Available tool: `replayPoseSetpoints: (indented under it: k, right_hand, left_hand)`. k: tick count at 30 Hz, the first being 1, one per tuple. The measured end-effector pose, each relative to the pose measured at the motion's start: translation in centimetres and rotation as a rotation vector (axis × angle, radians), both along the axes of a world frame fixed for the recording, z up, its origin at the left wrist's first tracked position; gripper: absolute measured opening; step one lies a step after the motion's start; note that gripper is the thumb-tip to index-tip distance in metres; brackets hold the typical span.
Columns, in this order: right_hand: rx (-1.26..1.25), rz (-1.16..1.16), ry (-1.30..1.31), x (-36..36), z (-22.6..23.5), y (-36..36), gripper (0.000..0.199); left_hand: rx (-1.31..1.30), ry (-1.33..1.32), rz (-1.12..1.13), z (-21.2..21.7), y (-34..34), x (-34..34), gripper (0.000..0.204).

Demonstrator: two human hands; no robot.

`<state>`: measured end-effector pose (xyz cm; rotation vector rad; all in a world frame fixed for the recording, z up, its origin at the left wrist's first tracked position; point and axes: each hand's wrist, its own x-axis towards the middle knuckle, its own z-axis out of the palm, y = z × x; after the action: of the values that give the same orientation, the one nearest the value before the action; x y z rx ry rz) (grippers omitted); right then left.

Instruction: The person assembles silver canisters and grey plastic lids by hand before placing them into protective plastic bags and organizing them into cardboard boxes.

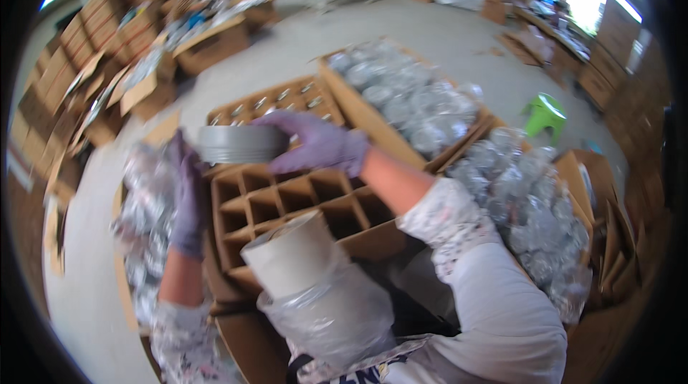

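Note:
Over the divided cartons I hold a short, wide grey ridged cylinder (242,145); its exact kind is unclear. My right hand (322,146), in a purple glove, grips its right side, fingers above and thumb below. At its left edge is my left hand (188,194), also gloved, with fingers upright and thumb against the rim. Under the cylinder lies an open carton with a cardboard divider grid (251,206), its front cells bare. Behind it, another gridded carton (276,101) has small shiny pieces in its cells. A whitish roll (290,258) in clear plastic stands close to my body.
Cartons of clear plastic-wrapped items stand at my left (147,241), at the far right (401,90) and at the near right (527,205). A green stool (545,117) is on the floor at right. Stacked brown boxes (100,26) line the left side.

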<state>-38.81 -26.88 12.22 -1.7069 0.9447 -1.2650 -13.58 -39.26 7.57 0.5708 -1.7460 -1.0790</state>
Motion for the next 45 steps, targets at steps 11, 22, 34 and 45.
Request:
replayPoseSetpoints:
  k: [11,22,34,45]
  right_hand:
    - [0.075,0.094,-0.152,2.9,-6.5,3.6,0.068]
    - [0.122,0.013,-0.359,2.3,-8.1,5.4,0.053]
    - [0.258,0.346,-0.887,1.3,-13.0,4.6,0.025]
    - [-0.400,-0.594,0.221,4.9,-8.6,6.6,0.041]
  left_hand:
    - [0.655,0.330,-0.490,-5.8,8.3,2.9,0.070]
    - [0.676,0.493,-0.658,-8.8,8.5,1.7,0.050]
    - [0.525,0.308,-0.334,-9.2,9.3,0.6,0.045]
    - [0.466,0.276,-0.351,-10.4,10.6,2.3,0.028]
